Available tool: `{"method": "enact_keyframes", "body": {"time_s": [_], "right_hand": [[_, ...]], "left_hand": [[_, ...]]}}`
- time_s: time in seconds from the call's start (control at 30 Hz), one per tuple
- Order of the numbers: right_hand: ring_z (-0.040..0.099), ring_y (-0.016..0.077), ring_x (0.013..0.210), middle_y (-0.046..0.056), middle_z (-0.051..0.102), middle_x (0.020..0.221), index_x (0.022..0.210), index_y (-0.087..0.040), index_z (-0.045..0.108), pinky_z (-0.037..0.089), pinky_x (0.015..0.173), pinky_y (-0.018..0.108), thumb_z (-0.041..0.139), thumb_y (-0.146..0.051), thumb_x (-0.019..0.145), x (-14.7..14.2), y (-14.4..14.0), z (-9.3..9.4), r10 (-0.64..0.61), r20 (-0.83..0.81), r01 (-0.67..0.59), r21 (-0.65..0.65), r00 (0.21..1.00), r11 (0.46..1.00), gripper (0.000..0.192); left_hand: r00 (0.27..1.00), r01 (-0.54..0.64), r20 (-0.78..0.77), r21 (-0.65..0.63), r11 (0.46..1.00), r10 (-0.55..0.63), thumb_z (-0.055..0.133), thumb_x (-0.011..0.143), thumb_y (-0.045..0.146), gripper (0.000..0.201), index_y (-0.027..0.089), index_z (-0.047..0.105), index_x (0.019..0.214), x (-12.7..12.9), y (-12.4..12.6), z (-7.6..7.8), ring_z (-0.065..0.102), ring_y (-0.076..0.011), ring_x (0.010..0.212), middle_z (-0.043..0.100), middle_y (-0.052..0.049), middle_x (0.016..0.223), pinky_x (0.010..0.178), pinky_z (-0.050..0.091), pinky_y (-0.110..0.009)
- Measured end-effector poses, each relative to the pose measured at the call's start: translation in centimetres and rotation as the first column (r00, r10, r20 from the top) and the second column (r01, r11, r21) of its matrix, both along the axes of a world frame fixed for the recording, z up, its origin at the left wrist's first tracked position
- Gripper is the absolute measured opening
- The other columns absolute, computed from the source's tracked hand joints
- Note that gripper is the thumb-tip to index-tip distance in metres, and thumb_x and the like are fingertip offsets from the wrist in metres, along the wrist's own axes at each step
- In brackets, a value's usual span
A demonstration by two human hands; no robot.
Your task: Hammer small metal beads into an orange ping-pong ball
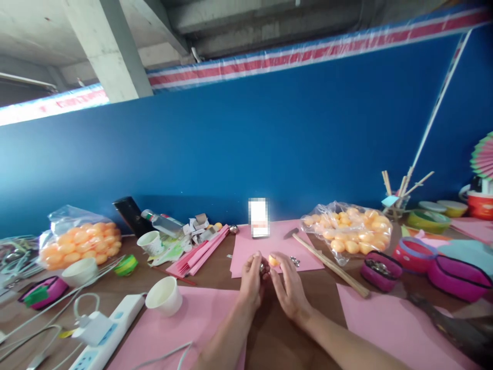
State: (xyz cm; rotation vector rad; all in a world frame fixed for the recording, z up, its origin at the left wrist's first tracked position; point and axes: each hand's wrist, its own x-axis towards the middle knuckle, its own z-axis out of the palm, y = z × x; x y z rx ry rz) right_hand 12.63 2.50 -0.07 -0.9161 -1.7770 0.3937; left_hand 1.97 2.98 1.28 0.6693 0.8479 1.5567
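In the middle of the head view my left hand is closed, fingers curled around a small shiny metal piece, perhaps a bell; most of it is hidden. Facing it, my right hand has an orange ball between thumb and fingertips. Both hands are close together over the front edge of a pink sheet. Several small silver metal pieces lie on that sheet, just beyond my right fingers. A hammer with a wooden handle rests to the right.
Bags of orange balls stand at left and right. A white cup and a power strip are front left. Folded pink paper lies behind. Magenta containers stand right. A blue panel closes the back.
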Motion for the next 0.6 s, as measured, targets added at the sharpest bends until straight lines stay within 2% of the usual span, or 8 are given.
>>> {"method": "enact_keyframes", "body": {"time_s": [0.13,0.2,0.27,0.33,0.4,0.47,0.53,0.6], "right_hand": [[0.045,0.0219,0.108,0.010,0.049,0.115,0.117,-0.020,0.041,0.040,0.090,0.042,0.038,-0.023,0.085,0.1,0.1,0.1,-0.015,0.034,0.014,0.002,0.999,1.000,0.032],[0.045,0.0220,0.108,0.010,0.049,0.115,0.116,-0.020,0.041,0.041,0.090,0.042,0.039,-0.022,0.084,0.1,0.1,0.2,-0.019,0.064,0.019,0.007,0.998,1.000,0.033],[0.045,0.0223,0.108,0.010,0.049,0.114,0.116,-0.020,0.041,0.041,0.090,0.043,0.040,-0.021,0.084,0.1,0.2,0.1,-0.019,0.084,0.019,0.008,0.996,1.000,0.033],[0.045,0.0229,0.108,0.010,0.049,0.114,0.117,-0.020,0.040,0.041,0.090,0.043,0.040,-0.021,0.083,0.1,0.3,-0.1,-0.017,0.091,0.016,0.010,0.996,1.000,0.034],[0.045,0.0235,0.108,0.011,0.049,0.114,0.118,-0.020,0.039,0.041,0.089,0.044,0.040,-0.020,0.083,0.1,0.5,-0.3,-0.017,0.093,0.016,0.016,0.996,1.000,0.035],[0.045,0.0239,0.109,0.011,0.049,0.115,0.119,-0.020,0.039,0.041,0.090,0.045,0.040,-0.020,0.082,0.1,0.7,-0.4,-0.018,0.102,0.016,0.018,0.995,1.000,0.037],[0.044,0.0238,0.110,0.011,0.049,0.114,0.119,-0.019,0.039,0.040,0.091,0.045,0.041,-0.019,0.082,0.1,0.7,-0.3,-0.003,0.129,0.001,0.014,0.992,1.000,0.038],[0.043,0.0231,0.110,0.010,0.051,0.114,0.119,-0.019,0.041,0.038,0.093,0.045,0.041,-0.017,0.081,0.1,0.4,0.1,0.066,0.191,-0.069,0.009,0.979,0.998,0.038]], "left_hand": [[0.982,-0.118,-0.150,-0.018,0.993,0.114,0.062,0.065,0.039,0.027,0.014,0.051,0.063,-1.3,1.3,1.4,0.040,-0.0048,0.044,0.048,0.003,0.054,0.044,0.030,-0.018],[0.957,-0.203,-0.205,0.035,0.978,0.206,0.060,0.067,0.034,0.020,0.015,0.054,0.073,-2.5,2.4,2.0,0.047,-0.0080,0.054,0.050,0.002,0.060,0.055,0.037,-0.021],[0.862,-0.334,-0.382,0.065,0.940,0.333,0.061,0.063,0.023,0.022,0.017,0.056,0.084,-3.8,3.8,2.4,0.048,-0.0098,0.057,0.052,0.002,0.065,0.060,0.037,-0.024],[0.814,-0.388,-0.430,0.096,0.916,0.390,0.063,0.056,0.011,0.032,0.018,0.057,0.086,-4.9,5.2,2.6,0.049,-0.0109,0.065,0.054,0.000,0.075,0.065,0.036,-0.024],[0.796,-0.399,-0.452,0.108,0.911,0.402,0.063,0.053,0.008,0.037,0.019,0.057,0.089,-5.8,6.3,2.7,0.049,-0.0120,0.066,0.054,0.000,0.078,0.065,0.035,-0.025],[0.800,-0.383,-0.463,0.099,0.918,0.383,0.064,0.052,0.009,0.033,0.018,0.058,0.084,-6.2,7.0,2.8,0.049,-0.0130,0.064,0.054,0.000,0.073,0.063,0.034,-0.026],[0.817,-0.357,-0.455,0.082,0.931,0.354,0.065,0.052,0.010,0.028,0.017,0.058,0.078,-6.4,7.3,2.9,0.048,-0.0128,0.062,0.054,0.000,0.069,0.062,0.034,-0.025],[0.845,-0.334,-0.421,0.063,0.940,0.328,0.066,0.053,0.012,0.026,0.017,0.058,0.078,-6.4,7.1,3.1,0.048,-0.0116,0.062,0.054,0.001,0.070,0.062,0.035,-0.024]]}}
